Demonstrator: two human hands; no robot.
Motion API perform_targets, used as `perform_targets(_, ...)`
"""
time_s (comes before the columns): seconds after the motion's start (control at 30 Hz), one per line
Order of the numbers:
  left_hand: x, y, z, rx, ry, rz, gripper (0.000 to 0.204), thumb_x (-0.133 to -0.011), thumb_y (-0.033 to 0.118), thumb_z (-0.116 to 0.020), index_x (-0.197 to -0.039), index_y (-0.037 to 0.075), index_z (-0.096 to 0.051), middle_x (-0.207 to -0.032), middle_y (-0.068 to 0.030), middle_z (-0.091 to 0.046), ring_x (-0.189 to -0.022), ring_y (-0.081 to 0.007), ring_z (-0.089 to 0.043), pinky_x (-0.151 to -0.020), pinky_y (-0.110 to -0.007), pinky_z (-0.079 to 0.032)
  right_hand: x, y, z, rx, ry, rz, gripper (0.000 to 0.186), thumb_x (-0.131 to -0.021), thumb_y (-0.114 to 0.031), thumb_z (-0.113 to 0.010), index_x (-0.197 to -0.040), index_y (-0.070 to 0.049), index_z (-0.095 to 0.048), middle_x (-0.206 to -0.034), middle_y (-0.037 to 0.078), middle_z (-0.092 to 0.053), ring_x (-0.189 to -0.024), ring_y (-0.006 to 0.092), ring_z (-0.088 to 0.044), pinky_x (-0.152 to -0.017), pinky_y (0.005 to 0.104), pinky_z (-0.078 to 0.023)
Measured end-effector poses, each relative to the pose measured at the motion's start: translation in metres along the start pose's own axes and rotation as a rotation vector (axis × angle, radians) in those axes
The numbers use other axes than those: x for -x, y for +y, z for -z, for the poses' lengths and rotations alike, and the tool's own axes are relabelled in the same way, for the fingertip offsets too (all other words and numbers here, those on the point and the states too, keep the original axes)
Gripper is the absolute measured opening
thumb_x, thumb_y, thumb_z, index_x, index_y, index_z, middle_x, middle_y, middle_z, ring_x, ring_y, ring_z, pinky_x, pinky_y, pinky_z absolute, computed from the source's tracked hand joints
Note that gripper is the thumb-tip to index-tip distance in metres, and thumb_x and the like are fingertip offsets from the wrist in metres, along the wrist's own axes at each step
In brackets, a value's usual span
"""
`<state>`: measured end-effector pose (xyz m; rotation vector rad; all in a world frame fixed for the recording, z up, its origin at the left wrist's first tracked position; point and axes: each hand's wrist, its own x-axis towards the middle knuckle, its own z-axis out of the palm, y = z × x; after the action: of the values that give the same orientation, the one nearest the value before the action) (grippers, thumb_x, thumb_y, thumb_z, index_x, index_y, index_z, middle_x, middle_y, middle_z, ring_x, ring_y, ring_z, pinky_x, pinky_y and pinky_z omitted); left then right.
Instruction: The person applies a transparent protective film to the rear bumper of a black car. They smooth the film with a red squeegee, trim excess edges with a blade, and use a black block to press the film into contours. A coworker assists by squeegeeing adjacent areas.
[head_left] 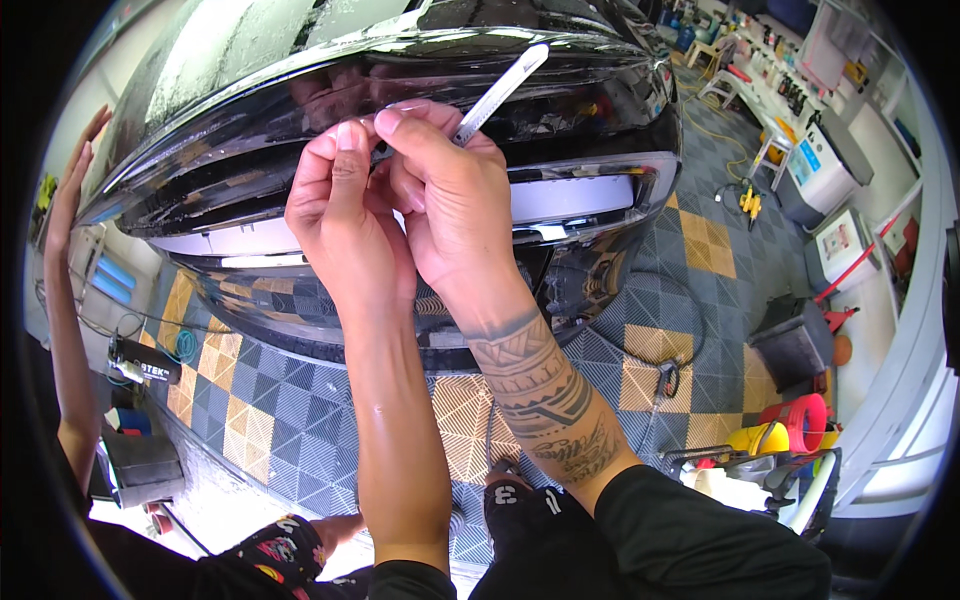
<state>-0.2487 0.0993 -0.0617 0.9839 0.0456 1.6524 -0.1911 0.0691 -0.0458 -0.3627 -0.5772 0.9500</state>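
My right hand (pixel 455 190) grips a slim silver-white cutter knife (pixel 505 90), angled upward before a glossy black car (pixel 590 138). Left hand (pixel 345 200) pinches narrowly alongside; contents, I cannot tell.

Checkered floor (pixel 708 243) (gray and tan), black cable (pixel 668 378)

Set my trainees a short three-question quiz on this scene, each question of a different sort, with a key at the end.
1. Multiple choice: the slim white tool juts from which hand?
A) left
B) right
C) neither

2. True or false: a red bucket shows toward the picture's lower right.

3. Fill in the missing word: the car beyond the left hand is ____ in colour.

Key:
1. B, the right hand
2. True
3. black
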Motion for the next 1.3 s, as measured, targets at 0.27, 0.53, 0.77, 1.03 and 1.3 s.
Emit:
perform_targets(0.27, -0.003, 0.001, 0.004, 0.031, -0.01, 0.037, 0.006, -0.095, 0.003, -0.06, -0.095, -0.002, -0.063, -0.095, -0.0106, -0.068, -0.088, -0.0132, -0.062, -0.082, -0.025, -0.05, 0.001, 0.009, -0.022, 0.068, 0.174, 0.145, 0.012, -0.083, -0.002, -0.064, -0.074, -0.004, -0.056, -0.058, -0.005, -0.044, -0.046, 0.0018, -0.034, -0.042, 0.0201, -0.027)
perform_targets(0.53, -0.008, 0.003, 0.01, -0.032, -0.044, 0.066, 0.007, -0.094, 0.004, -0.061, -0.094, -0.002, -0.064, -0.097, -0.0116, -0.069, -0.09, -0.015, -0.063, -0.084, -0.026, -0.05, 0.002, 0.011, -0.032, -0.056, 0.265, 0.119, 0.014, -0.082, -0.004, -0.063, -0.071, -0.006, -0.054, -0.058, -0.007, -0.041, -0.046, 0.0021, -0.033, -0.042, 0.0212, -0.024)
perform_targets(0.77, -0.009, 0.014, 0.011, -0.066, -0.066, 0.152, 0.008, -0.094, 0.005, -0.062, -0.096, -0.002, -0.064, -0.096, -0.0101, -0.068, -0.091, -0.0153, -0.063, -0.083, -0.027, -0.05, 0.002, 0.011, -0.026, -0.23, 0.21, 0.123, 0.011, -0.084, -0.004, -0.063, -0.075, -0.005, -0.057, -0.064, -0.004, -0.053, -0.049, 0.0001, -0.039, -0.044, 0.0183, -0.027)
perform_targets(1.03, -0.011, 0.017, 0.012, -0.072, -0.072, 0.191, 0.01, -0.094, 0.007, -0.062, -0.097, -0.003, -0.063, -0.098, -0.0113, -0.068, -0.094, -0.0187, -0.064, -0.084, -0.031, -0.051, -0.004, 0.016, -0.031, -0.119, 0.422, 0.116, 0.017, -0.083, -0.004, -0.061, -0.069, -0.008, -0.052, -0.056, -0.005, -0.041, -0.041, 0.0059, -0.033, -0.039, 0.0235, -0.024)
perform_targets(1.3, -0.014, 0.029, 0.009, -0.377, -0.013, 0.226, 0.015, -0.096, 0.014, -0.061, -0.101, 0.0, -0.065, -0.106, -0.013, -0.069, -0.105, -0.0215, -0.064, -0.087, -0.033, -0.049, 0.023, 0.036, -0.014, -0.129, 0.502, -0.054, 0.015, -0.084, -0.005, -0.063, -0.073, -0.005, -0.054, -0.062, 0.0, -0.054, -0.051, 0.0052, -0.046, -0.046, 0.021, -0.033)
